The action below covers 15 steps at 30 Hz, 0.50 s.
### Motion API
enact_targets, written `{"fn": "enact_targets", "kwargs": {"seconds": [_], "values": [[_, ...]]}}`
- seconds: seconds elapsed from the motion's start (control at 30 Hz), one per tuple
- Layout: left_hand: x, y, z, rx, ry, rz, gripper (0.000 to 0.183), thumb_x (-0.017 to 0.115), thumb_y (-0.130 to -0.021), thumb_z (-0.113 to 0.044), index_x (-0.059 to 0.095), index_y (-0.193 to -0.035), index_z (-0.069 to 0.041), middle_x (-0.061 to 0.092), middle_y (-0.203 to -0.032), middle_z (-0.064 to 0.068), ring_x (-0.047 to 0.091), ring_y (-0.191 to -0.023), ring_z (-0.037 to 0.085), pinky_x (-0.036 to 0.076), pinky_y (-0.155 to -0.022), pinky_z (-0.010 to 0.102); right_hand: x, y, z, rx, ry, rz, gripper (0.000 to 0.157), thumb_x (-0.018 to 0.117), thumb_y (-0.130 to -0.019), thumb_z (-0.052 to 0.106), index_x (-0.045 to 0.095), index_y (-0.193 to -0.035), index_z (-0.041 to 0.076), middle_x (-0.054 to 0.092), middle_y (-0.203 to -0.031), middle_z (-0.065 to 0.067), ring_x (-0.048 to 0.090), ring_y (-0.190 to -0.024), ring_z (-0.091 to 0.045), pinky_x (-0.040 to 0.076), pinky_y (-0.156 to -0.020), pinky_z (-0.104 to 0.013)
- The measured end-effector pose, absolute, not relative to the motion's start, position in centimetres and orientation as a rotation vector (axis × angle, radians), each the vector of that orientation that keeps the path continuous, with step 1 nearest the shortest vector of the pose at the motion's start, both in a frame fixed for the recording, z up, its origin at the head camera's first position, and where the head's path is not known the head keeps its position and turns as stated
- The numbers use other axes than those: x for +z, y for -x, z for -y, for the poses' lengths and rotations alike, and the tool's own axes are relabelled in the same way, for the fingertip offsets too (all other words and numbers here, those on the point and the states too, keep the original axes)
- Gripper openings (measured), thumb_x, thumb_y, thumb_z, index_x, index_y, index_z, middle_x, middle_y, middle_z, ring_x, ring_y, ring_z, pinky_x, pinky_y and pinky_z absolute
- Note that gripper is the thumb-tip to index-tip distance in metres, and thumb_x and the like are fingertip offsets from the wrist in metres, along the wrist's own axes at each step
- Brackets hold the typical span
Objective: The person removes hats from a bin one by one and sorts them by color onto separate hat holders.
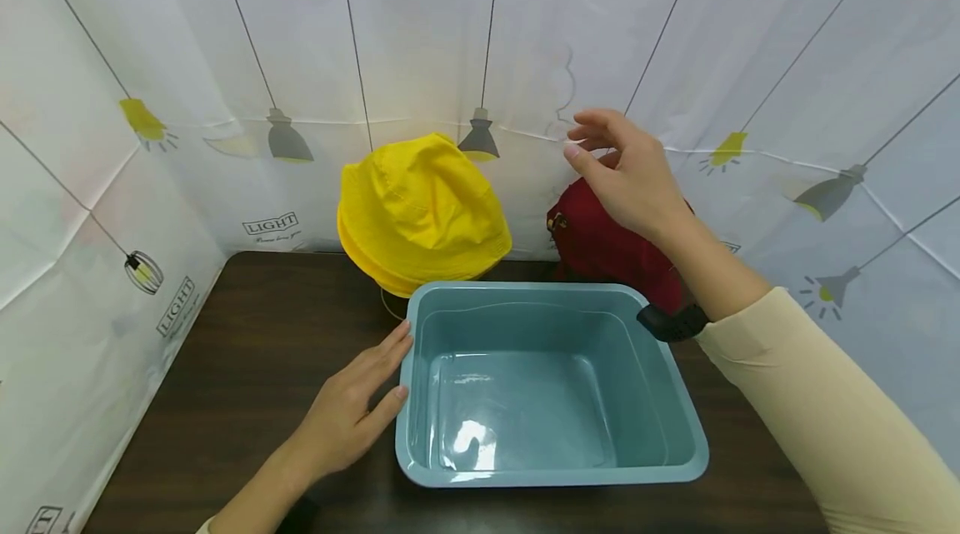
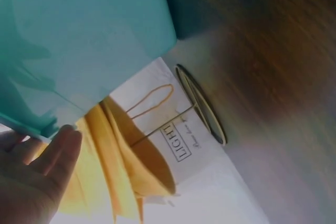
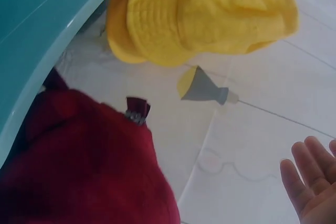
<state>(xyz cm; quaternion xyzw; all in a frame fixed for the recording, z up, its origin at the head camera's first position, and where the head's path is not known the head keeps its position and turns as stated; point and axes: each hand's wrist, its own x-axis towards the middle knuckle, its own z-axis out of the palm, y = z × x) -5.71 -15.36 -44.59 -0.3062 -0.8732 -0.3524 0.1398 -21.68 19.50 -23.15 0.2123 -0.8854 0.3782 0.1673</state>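
A blue-green plastic basin (image 1: 551, 476) stands on the dark table, its inside bare. My left hand (image 1: 348, 409) touches its left rim with fairly straight fingers; the left wrist view shows those fingers (image 2: 60, 153) at the rim too. Raised over a dark red cap (image 1: 600, 242), my right hand (image 1: 626, 176) has loosely bent fingers and holds nothing. In the right wrist view the cap (image 3: 94, 166) shows a small strap end with a metal clasp. Behind the basin's left part sit yellow bucket hats (image 1: 427, 209), one over another.
Under the yellow hats a thin wire stand with a ring base (image 2: 202, 106) rests on the table. A white curtain (image 1: 420, 42) printed with lamps hangs behind and at the left. Dark wood tabletop (image 1: 247, 367) extends left of the basin.
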Motion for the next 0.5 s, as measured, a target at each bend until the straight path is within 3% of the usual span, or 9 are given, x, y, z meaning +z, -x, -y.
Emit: {"fn": "enact_targets", "kwargs": {"seconds": [0.3, 0.5], "values": [[-43.8, 6.1, 15.9, -0.896, 0.932, 2.555, 0.062, 0.063, -0.103, -0.022, 0.042, -0.161, -0.008, 0.033, -0.170, 0.004, 0.050, -0.143, 0.025, 0.049, -0.109, 0.053, -23.6, 19.0, -23.6, 0.989, -0.582, 2.542, 0.044, 0.064, -0.104, 0.022, 0.058, -0.146, 0.009, 0.067, -0.136, -0.012, 0.063, -0.119, -0.029, 0.045, -0.088, -0.017], [-42.5, 6.7, 16.7, -0.869, 0.912, 2.560, 0.063, 0.063, -0.103, -0.022, 0.041, -0.161, -0.010, 0.032, -0.170, 0.003, 0.050, -0.144, 0.026, 0.048, -0.109, 0.054, -24.1, 17.3, -26.4, 0.868, -0.589, 2.505, 0.043, 0.067, -0.101, 0.016, 0.062, -0.144, 0.011, 0.068, -0.132, -0.014, 0.064, -0.109, -0.016, 0.043, -0.087, -0.010]]}}
